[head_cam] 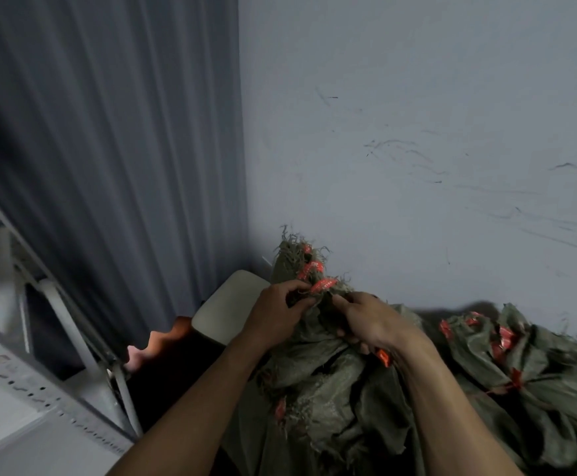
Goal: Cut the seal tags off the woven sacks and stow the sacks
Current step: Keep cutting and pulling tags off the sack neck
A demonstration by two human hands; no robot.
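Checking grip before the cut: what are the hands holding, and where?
Both hold the green woven sack at its gathered neck: left hand pinches beside a red seal tag, right hand grips the fabric just below.

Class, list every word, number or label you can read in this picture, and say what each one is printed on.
Red seal tags on the held sack: pale print, too blurred to read.
Red tags on the sacks at right: too blurred to read.
No legible text elsewhere.
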